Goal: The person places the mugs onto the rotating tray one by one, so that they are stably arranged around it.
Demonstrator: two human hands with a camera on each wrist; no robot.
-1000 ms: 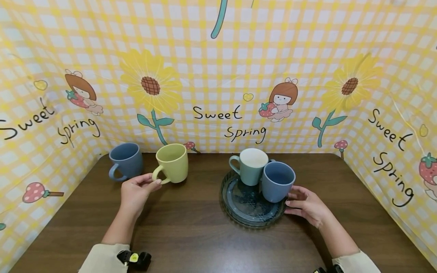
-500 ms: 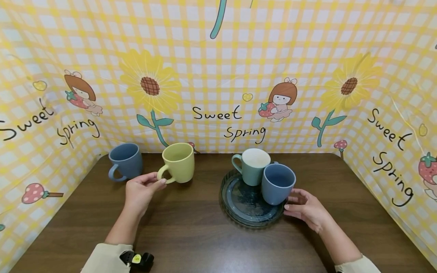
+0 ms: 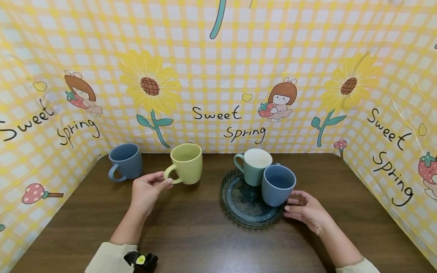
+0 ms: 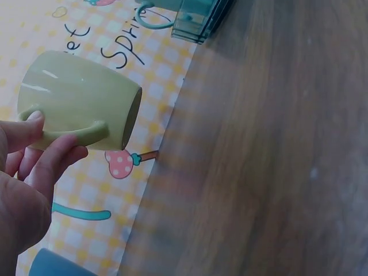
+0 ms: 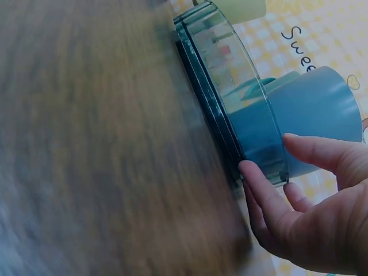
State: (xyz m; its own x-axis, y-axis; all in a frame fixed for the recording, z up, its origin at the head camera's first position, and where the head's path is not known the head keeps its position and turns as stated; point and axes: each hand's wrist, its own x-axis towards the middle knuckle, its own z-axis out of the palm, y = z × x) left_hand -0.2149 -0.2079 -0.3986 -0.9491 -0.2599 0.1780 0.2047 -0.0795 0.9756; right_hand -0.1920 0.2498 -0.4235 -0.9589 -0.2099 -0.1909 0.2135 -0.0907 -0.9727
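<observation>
While a blue mug (image 3: 125, 161) stands far left of the tray (image 3: 239, 204), the left hand (image 3: 147, 190) pinches the yellow mug (image 3: 186, 163) by its handle, left of the tray. The right hand (image 3: 305, 210), fingers loosely extended, touches the tray's right rim beside a second blue mug (image 3: 277, 184).

Your worktop (image 5: 86, 144) is smearing into blur in both wrist views. The blue mug (image 3: 278, 185) is hiding the tray (image 3: 239, 210) rim behind it. The left edge is cutting off your left hand (image 4: 26, 184) in the wrist view, & the teal mug (image 4: 150, 12) is getting cropped at top.
</observation>
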